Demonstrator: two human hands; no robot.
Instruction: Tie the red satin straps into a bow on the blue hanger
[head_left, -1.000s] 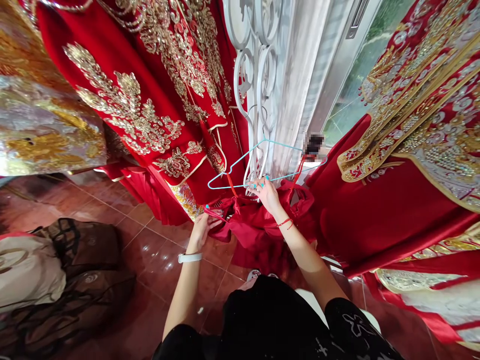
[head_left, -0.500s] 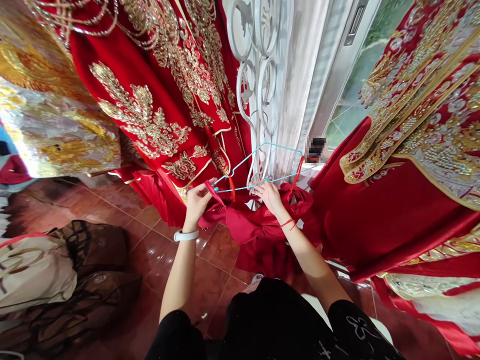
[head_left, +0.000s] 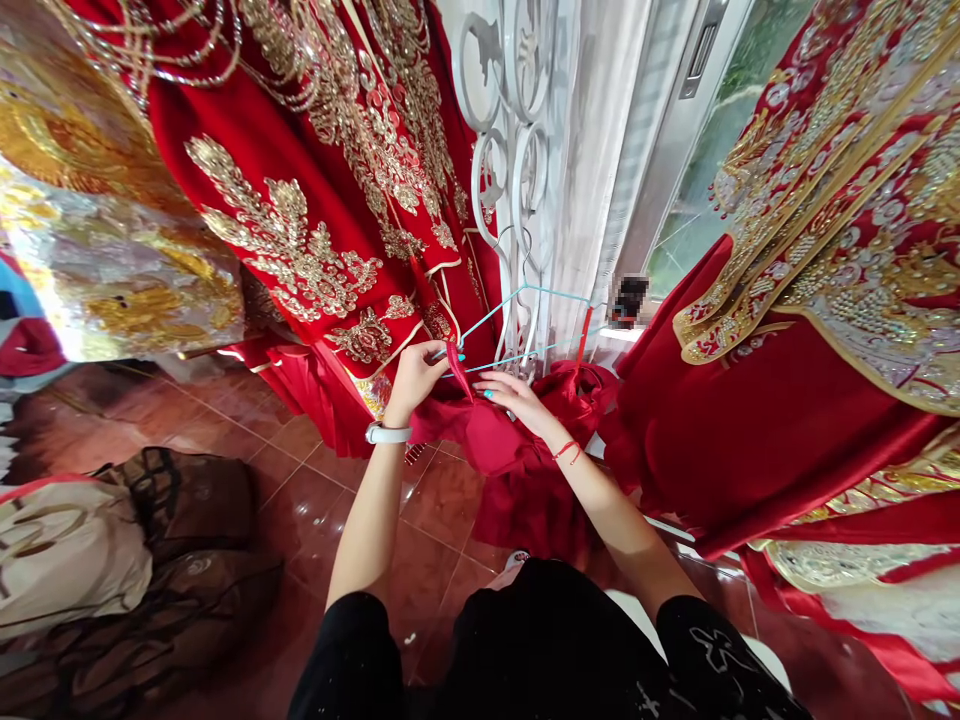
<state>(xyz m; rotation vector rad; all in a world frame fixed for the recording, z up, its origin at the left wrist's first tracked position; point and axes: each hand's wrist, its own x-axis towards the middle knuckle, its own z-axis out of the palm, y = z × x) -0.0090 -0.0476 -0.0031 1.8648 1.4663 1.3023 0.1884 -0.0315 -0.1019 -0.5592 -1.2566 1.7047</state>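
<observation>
A light-blue wire hanger (head_left: pixel 559 293) hangs by its hook from a white scrollwork metal stand (head_left: pixel 491 185). Below it droops a dark red garment (head_left: pixel 499 440), joined to the hanger's right end by a red strap (head_left: pixel 584 335). At the hanger's left end, my left hand (head_left: pixel 420 375) pinches another red strap (head_left: pixel 458 372) of the garment between thumb and fingers. My right hand (head_left: pixel 517 400) lies just under the hanger's lower bar, its fingers stretched toward that strap and against the cloth. Whether it grips anything does not show.
Red gowns with gold beading (head_left: pixel 292 240) hang close on the left. More embroidered red garments (head_left: pixel 840 330) hang on the right, beside a glazed door frame (head_left: pixel 690 110). Brown and cream bags (head_left: pixel 187 500) lie on the red tiled floor (head_left: pixel 431 520).
My left hand has moved right with the strap, up to the hanger's left end. My right hand has left the lower bar and shifted left and down toward the strap.
</observation>
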